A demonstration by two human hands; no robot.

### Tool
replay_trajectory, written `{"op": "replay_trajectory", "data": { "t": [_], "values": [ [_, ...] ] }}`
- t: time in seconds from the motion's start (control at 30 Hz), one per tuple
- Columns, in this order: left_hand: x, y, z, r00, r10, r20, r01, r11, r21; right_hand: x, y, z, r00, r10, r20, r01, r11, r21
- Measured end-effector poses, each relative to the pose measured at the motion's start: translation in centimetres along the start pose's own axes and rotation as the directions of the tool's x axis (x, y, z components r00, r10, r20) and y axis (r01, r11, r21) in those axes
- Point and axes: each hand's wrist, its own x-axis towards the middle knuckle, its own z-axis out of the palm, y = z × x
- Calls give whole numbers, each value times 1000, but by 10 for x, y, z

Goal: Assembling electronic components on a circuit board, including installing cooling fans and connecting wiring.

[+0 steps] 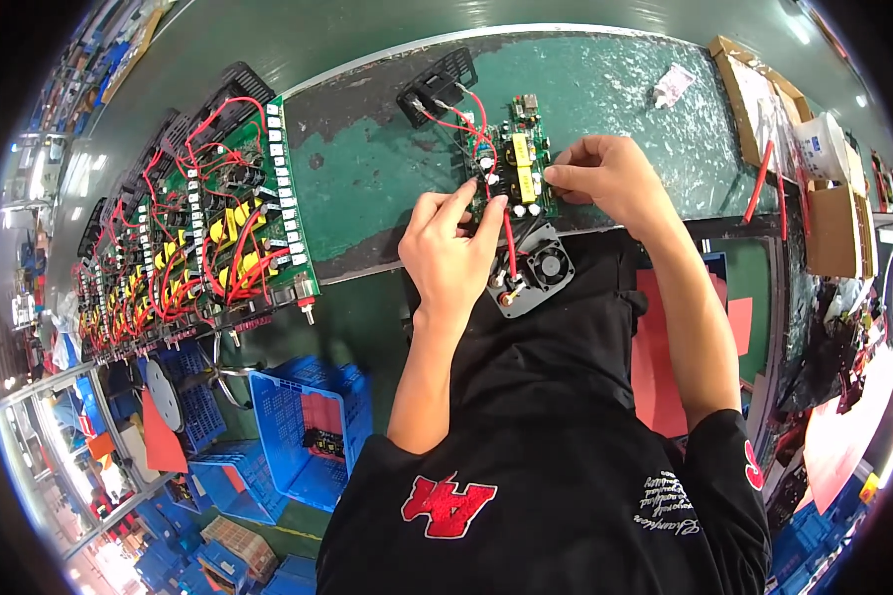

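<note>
A green circuit board with yellow transformers lies near the front edge of the bench. My left hand is closed at its lower left corner, thumb and forefinger on the board beside a red wire. My right hand pinches the board's right edge; its curled fingers partly hide that edge. Red wires run from the board to a black slotted end panel behind it. Another red wire leads down to a grey panel with a small black fan, which overhangs the bench edge near my lap.
Several similar boards with red wires stand in a row at the left. A small white tube lies at the back right, near a cardboard box and red sticks. Blue crates sit below left.
</note>
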Motion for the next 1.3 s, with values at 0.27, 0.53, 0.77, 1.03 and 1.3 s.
{"op": "replay_trajectory", "data": {
  "t": [0.27,0.53,0.77,1.03,1.3],
  "values": [
    [0,5,-1,1000,-17,26,17,1000,7,11,1,-4,1000,-28,1,28,991,135],
    [-1,1,2,999,47,-4,-47,998,34,14,-8,-1,998,7,-58,-13,993,-118],
    [-3,-6,5,996,87,-31,-86,996,33,30,-2,-8,995,-75,-61,85,982,168],
    [-4,-6,5,996,81,-31,-80,996,35,30,-10,-4,999,-39,-35,41,998,52],
    [-3,-6,6,997,73,-35,-71,997,44,25,-5,-4,996,-73,-47,67,992,-104]
  ]
}}
